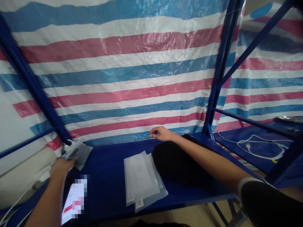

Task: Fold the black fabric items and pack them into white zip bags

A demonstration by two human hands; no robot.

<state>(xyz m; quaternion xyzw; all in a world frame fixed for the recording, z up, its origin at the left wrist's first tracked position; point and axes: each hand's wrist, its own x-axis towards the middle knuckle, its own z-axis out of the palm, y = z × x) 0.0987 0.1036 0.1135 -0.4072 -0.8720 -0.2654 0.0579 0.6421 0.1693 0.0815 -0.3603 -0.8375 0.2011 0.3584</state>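
Note:
At the left end of the blue surface, my left hand [62,167] is closed on the near edge of a frosted plastic bag [81,154]. The bag stands tilted; what is inside it is unclear. My right hand [162,133] hovers near the striped sheet, beyond a heap of black cloth [176,165]. Its fingers are loosely bent and apart, with nothing in them. Between my arms lie several overlapping frosted zip bags [142,178], one with a small white label at its lower edge. A lit phone [74,201], partly blurred out, lies beside my left forearm.
A blue metal frame post [219,72] rises at the right, with another at the left. Behind hangs a red, white and blue striped sheet [132,72]. A coiled white cable [260,148] lies on the neighbouring blue surface at right. White cords run along the left edge.

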